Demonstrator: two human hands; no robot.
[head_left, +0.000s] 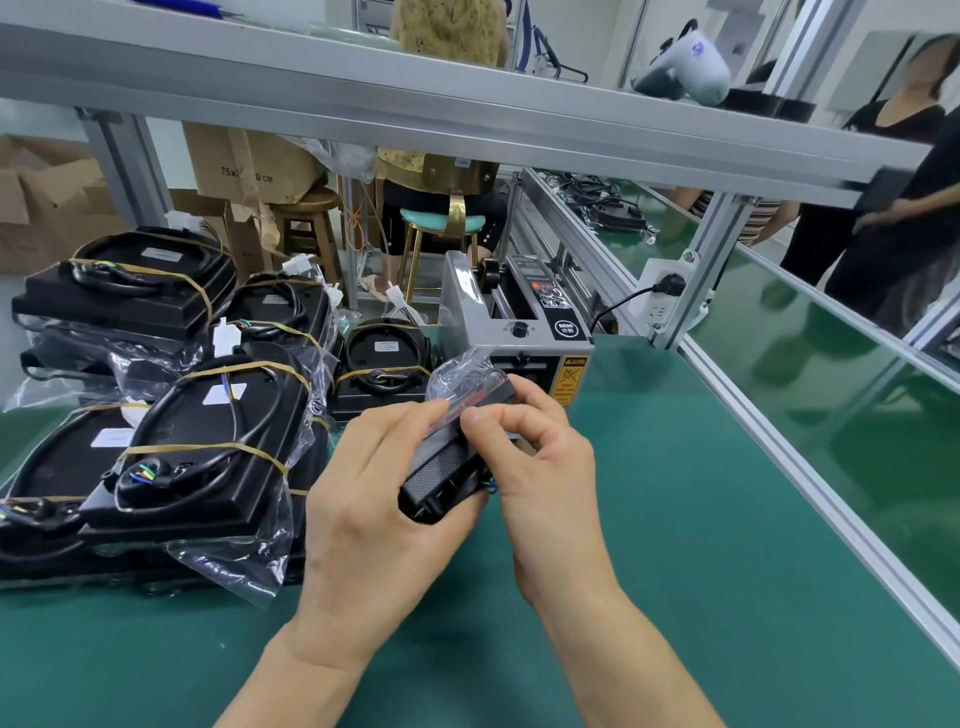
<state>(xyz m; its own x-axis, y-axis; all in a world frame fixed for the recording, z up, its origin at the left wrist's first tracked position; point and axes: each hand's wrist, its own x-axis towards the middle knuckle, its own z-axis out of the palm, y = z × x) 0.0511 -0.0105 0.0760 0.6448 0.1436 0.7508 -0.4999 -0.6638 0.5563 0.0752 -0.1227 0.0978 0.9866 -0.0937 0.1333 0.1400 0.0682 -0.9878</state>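
Gripping a small black part (445, 470) from below with the left hand (384, 483), fingers curled round its lower end, thumb laid across the top. Pinching the clear bag (460, 371) on that part with the right hand (543, 467), thumb and forefinger closed on the plastic just beside the left thumb. Held up off the table (675, 545), both hands clamped and close together, right in front of the grey machine (519, 317) near the table's far edge. Crowded on the left: stacked black units (197, 441) in loose bags, bound with rubber bands, spilling plastic near the left wrist. Wide open green surface to the right and down toward the near edge. Fenced on the right by a slanting metal rail (779, 457), with a green belt (841, 374) running beyond it. Roofed by a metal shelf beam (467, 104) crossing well above the machine. Machine's front edge just behind the bag; touching or not, cannot tell.
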